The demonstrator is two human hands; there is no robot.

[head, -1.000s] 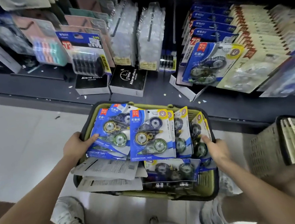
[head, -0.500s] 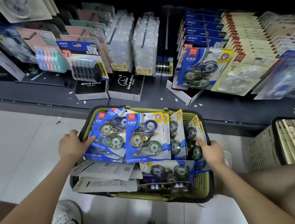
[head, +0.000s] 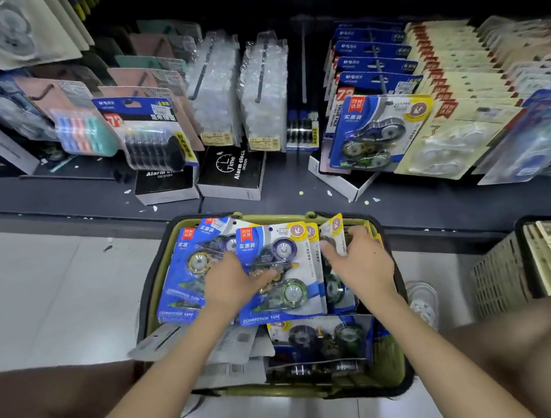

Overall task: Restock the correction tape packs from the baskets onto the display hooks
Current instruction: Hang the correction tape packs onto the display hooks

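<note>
An olive basket (head: 397, 364) with a dark rim sits on the floor below me, full of blue correction tape packs. My left hand (head: 232, 287) grips the left edge of the top pack (head: 286, 274), thumb lying across its front. My right hand (head: 360, 264) pinches the packs standing on edge (head: 336, 290) at the basket's right side. More packs lie flat near me (head: 322, 341) and at the left (head: 186, 273). On the display, a matching blue pack (head: 371, 133) hangs at the front of its hook. A bare hook rod (head: 302, 69) sticks out just left of it.
The dark shelf ledge (head: 267, 203) runs between basket and display, with two alarm clock boxes (head: 231, 172) on it. Cream tape packs (head: 454, 136) hang to the right. A beige basket (head: 499, 272) of cream packs stands at right. Pale floor tiles lie at left.
Both hands left the basket's rim and moved inward onto the packs, the left onto the top pack, the right onto the upright packs. The view has shifted closer and downward.
</note>
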